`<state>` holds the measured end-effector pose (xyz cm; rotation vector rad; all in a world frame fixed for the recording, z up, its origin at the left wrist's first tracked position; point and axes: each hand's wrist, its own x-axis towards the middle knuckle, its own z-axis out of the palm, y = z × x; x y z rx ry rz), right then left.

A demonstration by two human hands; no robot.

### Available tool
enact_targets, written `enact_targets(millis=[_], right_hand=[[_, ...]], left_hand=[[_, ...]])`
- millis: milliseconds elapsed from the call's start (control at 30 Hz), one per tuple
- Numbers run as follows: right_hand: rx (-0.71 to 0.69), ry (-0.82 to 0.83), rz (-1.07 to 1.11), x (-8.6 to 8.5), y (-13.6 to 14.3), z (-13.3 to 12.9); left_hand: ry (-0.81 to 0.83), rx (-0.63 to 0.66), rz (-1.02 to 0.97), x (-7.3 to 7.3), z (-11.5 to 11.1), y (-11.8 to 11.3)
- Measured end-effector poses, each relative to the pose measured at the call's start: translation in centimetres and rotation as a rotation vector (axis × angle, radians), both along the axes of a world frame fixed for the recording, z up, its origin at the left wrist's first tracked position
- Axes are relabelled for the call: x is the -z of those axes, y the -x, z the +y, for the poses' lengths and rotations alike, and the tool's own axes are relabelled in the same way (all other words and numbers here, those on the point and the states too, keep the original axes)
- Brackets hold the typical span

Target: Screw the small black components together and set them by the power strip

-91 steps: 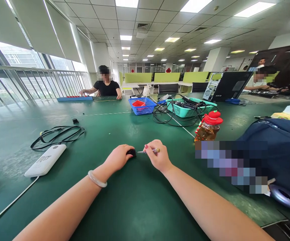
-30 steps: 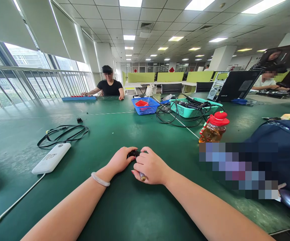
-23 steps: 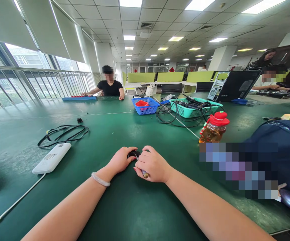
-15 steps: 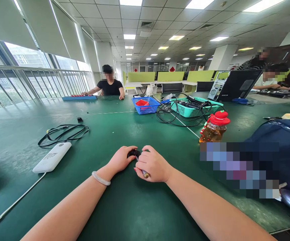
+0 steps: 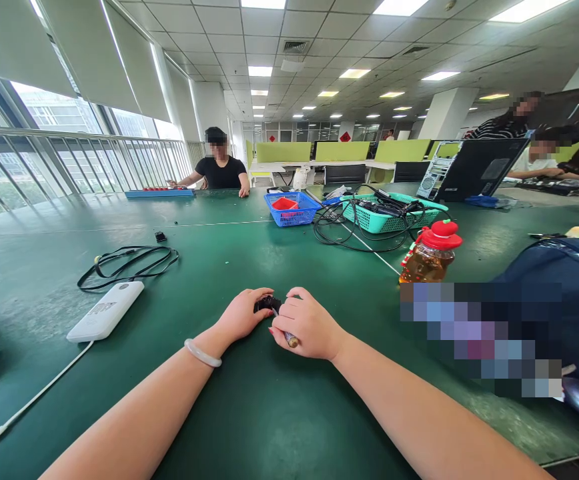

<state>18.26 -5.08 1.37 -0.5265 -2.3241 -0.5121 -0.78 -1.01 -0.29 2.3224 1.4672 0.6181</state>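
Observation:
My left hand is closed around a small black part, holding it on the green table. Its exact kind is hard to make out between the fingers. In my right hand is a slim screwdriver with a brownish handle end pointing back towards me. The thin metal shaft runs to the near side of the black part; my fingers hide most of the handle, and the tip cannot be seen clearly.
Left lie a white power bank and a looped black cable. Ahead stand a blue basket and a green basket of cables. Right are a red-lidded bottle and dark blue bag. A person sits opposite.
The view has shifted very slightly. Both hands stay at the black part, with the screwdriver held almost the same way; only a tiny shift of the right hand shows.

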Motion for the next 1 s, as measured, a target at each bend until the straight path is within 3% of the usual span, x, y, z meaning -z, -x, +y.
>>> enact_targets(millis=[300, 1000], right_hand=[[-0.009, 0.048, -0.076, 0.1, 0.1, -0.1], [-0.008, 0.094, 0.085, -0.2, -0.9, 0.3]], left_hand=[[-0.002, -0.009, -0.001, -0.2, -0.2, -0.1], [0.01, 0.007, -0.015, -0.3, -0.2, -0.1]])
